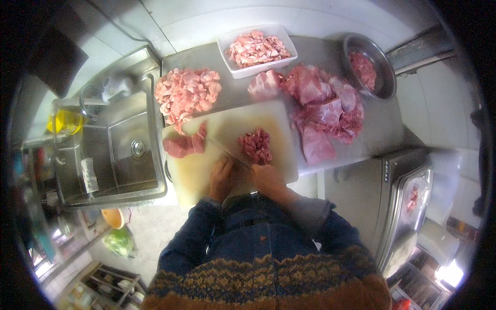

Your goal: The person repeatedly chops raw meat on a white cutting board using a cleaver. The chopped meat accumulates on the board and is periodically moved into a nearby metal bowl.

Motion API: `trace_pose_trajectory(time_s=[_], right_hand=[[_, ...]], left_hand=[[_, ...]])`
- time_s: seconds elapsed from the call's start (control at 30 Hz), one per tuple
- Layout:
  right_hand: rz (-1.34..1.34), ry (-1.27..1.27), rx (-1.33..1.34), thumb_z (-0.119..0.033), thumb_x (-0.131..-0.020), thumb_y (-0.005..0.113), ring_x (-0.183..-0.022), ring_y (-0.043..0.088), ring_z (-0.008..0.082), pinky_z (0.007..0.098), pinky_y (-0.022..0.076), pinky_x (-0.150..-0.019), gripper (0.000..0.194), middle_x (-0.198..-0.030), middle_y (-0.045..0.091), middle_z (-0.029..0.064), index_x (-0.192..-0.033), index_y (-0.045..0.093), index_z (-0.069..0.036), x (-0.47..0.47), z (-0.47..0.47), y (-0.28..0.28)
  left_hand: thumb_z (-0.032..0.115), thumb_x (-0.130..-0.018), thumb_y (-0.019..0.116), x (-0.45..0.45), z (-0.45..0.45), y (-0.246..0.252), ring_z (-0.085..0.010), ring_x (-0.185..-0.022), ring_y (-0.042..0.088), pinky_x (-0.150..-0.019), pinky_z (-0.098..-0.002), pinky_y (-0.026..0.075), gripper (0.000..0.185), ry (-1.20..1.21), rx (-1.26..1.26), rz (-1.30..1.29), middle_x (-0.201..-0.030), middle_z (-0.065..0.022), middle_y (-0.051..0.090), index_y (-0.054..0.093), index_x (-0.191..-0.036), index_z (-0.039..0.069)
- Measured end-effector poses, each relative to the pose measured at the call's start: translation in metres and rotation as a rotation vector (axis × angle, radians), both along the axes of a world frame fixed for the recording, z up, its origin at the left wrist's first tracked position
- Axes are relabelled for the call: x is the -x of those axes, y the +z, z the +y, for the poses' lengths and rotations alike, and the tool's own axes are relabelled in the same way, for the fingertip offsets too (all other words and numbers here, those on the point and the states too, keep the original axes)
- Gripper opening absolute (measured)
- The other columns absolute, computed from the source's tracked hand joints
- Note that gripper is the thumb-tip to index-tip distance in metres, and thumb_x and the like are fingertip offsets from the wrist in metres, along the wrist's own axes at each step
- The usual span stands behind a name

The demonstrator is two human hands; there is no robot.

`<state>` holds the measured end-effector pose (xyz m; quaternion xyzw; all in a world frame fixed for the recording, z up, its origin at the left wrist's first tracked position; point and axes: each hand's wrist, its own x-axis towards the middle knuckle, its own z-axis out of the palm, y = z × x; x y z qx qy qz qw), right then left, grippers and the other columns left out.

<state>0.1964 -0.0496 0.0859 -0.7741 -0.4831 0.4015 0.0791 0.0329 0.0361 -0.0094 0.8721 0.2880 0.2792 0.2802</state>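
Note:
A white plastic cutting board (190, 174) lies before me on the metal worktop. My right hand (268, 179) grips a knife (234, 155), its blade slanting away to the left across the board. Close beside the blade, my left hand (221, 174) rests low over the board with its fingers bent; whether it holds anything is hidden. A small heap of cut red meat (256, 146) sits just beyond my right hand. Toward the board's left edge lies a larger piece of lean meat (185, 144), apart from both hands.
Pale fatty meat pieces (190, 91) are piled behind the board. A white plastic tub (255, 69) holds similar pieces. Large raw meat cuts (319, 104) lie to the right, near a metal bowl (383, 66) with meat. A steel sink (130, 170) adjoins on the left.

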Motion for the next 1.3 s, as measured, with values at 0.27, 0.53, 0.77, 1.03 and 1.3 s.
trace_pose_trajectory(time_s=[0.27, 0.53, 0.77, 1.03, 1.3], right_hand=[[-0.048, 0.064, -0.052, -0.017, -0.087, 0.049, -0.081, 0.065, 0.0426, 0.0533, 0.0508, -0.070, 0.019, -0.084, 0.065, 0.0242, -0.089, 0.061, -0.003, 0.003, -0.017, 0.001], [-0.016, -0.004, -0.002, -0.017, -0.087, 0.049, -0.080, 0.065, 0.0433, 0.0533, 0.0509, -0.069, 0.021, -0.083, 0.065, 0.0262, -0.086, 0.063, -0.003, -0.002, -0.026, -0.016], [-0.078, 0.046, -0.025, -0.019, -0.089, 0.048, -0.074, 0.064, 0.0434, 0.0543, 0.0491, -0.065, 0.023, -0.078, 0.064, 0.0253, -0.085, 0.063, -0.002, -0.011, -0.052, 0.019], [-0.080, 0.069, -0.001, -0.014, -0.087, 0.048, -0.074, 0.065, 0.0416, 0.0519, 0.0511, -0.063, 0.017, -0.077, 0.065, 0.0242, -0.084, 0.060, -0.003, 0.002, -0.038, 0.004], [-0.115, 0.085, -0.054, -0.016, -0.088, 0.049, -0.074, 0.066, 0.0393, 0.0509, 0.0528, -0.061, 0.017, -0.082, 0.066, 0.0210, -0.091, 0.059, -0.003, 0.005, -0.006, -0.011]], left_hand=[[0.007, -0.077, 0.066, 0.000, 0.000, 0.009, -0.0360, -0.095, 0.058, -0.083, -0.0434, 0.047, 0.026, -0.033, 0.097, -0.034, -0.106, -0.0172, 0.062, 0.063, -0.103, 0.001], [0.006, -0.079, 0.064, 0.001, -0.001, 0.011, -0.0357, -0.091, 0.058, -0.078, -0.0420, 0.048, 0.017, 0.015, 0.055, -0.068, -0.097, -0.0169, 0.061, 0.061, -0.095, 0.001], [0.004, -0.078, 0.064, -0.004, -0.001, 0.015, -0.0346, -0.082, 0.057, -0.073, -0.0424, 0.047, 0.011, 0.066, -0.024, -0.121, -0.089, -0.0168, 0.057, 0.059, -0.087, 0.002], [0.004, -0.077, 0.065, 0.000, 0.000, 0.007, -0.0346, -0.089, 0.059, -0.078, -0.0415, 0.048, 0.020, 0.022, 0.074, -0.065, -0.098, -0.0160, 0.062, 0.062, -0.096, 0.002], [0.005, -0.076, 0.067, 0.001, 0.001, -0.018, -0.0346, -0.091, 0.059, -0.079, -0.0417, 0.048, 0.023, 0.036, 0.282, -0.086, -0.102, -0.0157, 0.063, 0.064, -0.098, 0.002]])
